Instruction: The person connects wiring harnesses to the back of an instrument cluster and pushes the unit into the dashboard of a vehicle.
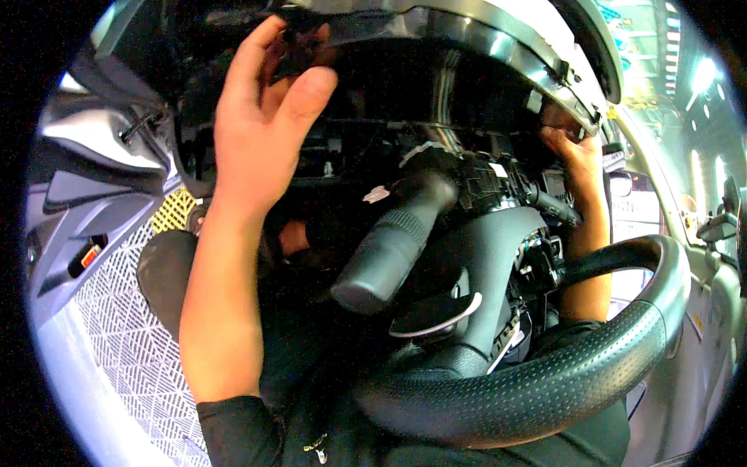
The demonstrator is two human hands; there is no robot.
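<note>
A glossy black dashboard panel (405, 70) with a silver trim edge curves above the steering column. My left hand (264, 117) is raised at its left end, fingers bent round the dark edge and the thumb standing out in front. Shadow hides exactly where those fingertips touch. Reaching past the steering wheel (537, 397), my right hand (577, 152) grips the panel's lower right corner, its fingers partly hidden. Below the panel the steering column (498, 183) shows bare black parts, with a thick control stalk (389, 257) sticking out towards me.
The steering wheel rim arches close over my lap and right forearm. At far left stands an open door (93, 194), above a white patterned floor (124, 335) with a yellow grating (173, 210). A bright windscreen pillar (654, 171) rises at the right.
</note>
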